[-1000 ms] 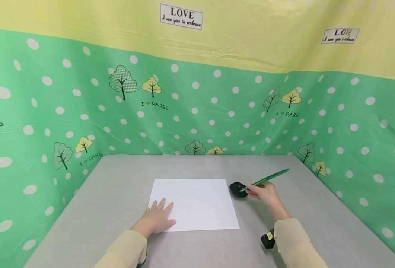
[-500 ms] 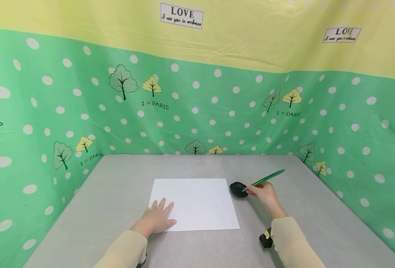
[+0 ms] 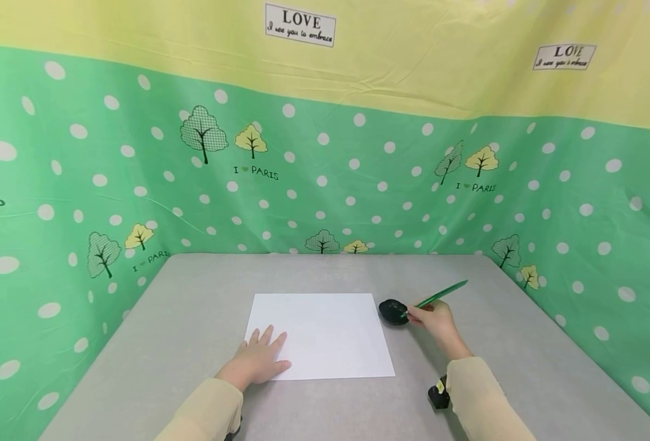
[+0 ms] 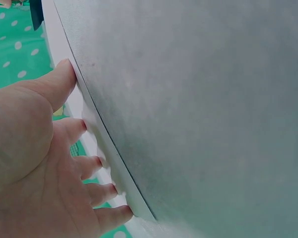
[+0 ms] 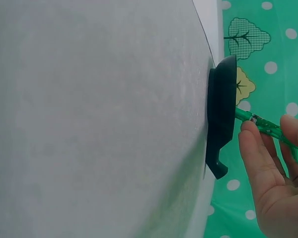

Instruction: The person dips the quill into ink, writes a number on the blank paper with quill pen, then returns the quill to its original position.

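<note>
**Brush tip down in the dish**

Barely shifted since a second ago, shaft dipped slightly lower. Green brush [image 3: 437, 295] pinched in right hand [image 3: 437, 321], tip inside black ink dish [image 3: 393, 311] just right of white paper [image 3: 320, 334]. Left hand [image 3: 261, 360] spread flat, pressing paper's near-left corner. Grey table [image 3: 192, 318] beneath, dotted green cloth [image 3: 358, 184] all round.

head view looks down over the table [image 3: 203, 392]; wrist views skim it close.

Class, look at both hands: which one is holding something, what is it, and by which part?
The right hand pinches a green brush low on its shaft, near the tip in the black dish. The left hand holds nothing; it rests flat on the paper.
</note>
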The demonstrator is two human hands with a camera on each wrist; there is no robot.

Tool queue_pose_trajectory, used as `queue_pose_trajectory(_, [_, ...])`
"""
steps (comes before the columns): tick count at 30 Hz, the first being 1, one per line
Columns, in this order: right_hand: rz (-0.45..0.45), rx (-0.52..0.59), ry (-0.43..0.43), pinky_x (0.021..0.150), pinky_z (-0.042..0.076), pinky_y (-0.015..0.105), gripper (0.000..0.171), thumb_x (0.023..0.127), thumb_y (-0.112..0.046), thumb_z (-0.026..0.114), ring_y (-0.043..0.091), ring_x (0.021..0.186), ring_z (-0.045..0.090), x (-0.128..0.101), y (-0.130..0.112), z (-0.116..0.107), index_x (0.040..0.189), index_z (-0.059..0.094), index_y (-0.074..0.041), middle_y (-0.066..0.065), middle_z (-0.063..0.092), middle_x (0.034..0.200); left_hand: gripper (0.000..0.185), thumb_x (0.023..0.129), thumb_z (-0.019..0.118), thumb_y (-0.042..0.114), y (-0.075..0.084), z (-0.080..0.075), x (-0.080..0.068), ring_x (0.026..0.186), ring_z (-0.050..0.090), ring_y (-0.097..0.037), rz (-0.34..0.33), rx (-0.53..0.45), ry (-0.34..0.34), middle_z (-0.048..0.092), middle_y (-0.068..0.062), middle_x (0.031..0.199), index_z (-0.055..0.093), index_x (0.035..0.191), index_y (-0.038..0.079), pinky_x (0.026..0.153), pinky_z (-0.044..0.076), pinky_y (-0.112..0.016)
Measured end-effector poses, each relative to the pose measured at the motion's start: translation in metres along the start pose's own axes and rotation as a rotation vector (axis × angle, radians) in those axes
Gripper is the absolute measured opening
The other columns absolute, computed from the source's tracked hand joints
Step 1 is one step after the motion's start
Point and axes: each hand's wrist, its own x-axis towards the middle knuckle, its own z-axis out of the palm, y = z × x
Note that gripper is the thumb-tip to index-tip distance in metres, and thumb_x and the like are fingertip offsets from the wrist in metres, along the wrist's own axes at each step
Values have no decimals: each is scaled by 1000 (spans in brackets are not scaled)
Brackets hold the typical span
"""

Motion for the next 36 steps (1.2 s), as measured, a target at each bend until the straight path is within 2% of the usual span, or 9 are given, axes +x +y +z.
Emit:
queue_pose_trajectory(15, [21,-4,7,77,52,37,17,85,3,60,24,78,65,-2,-7,-1,96,53,14,21,62,87,62,89,55,40,0,0,-1,130,13,-50,-7,-2,-3,23,-27,144,40,138,4,102,12,-62])
queue_pose_trajectory(29, [4,10,3,74,53,35,17,85,3,61,25,78,66,-2,-14,-2,96,53,14,19,63,84,62,89,55,39,0,-1,-1,130,13,-50,-2,-2,-5,24,-27,144,40,137,3,102,12,-62])
queue_pose_trajectory(36, [-30,8,-2,74,53,34,16,85,1,62,21,75,65,-1,-17,-5,94,55,13,19,63,85,63,89,56,40,-1,-1,-1,131,12,-50,-7,-12,-9,23,-27,144,40,138,4,103,12,-62])
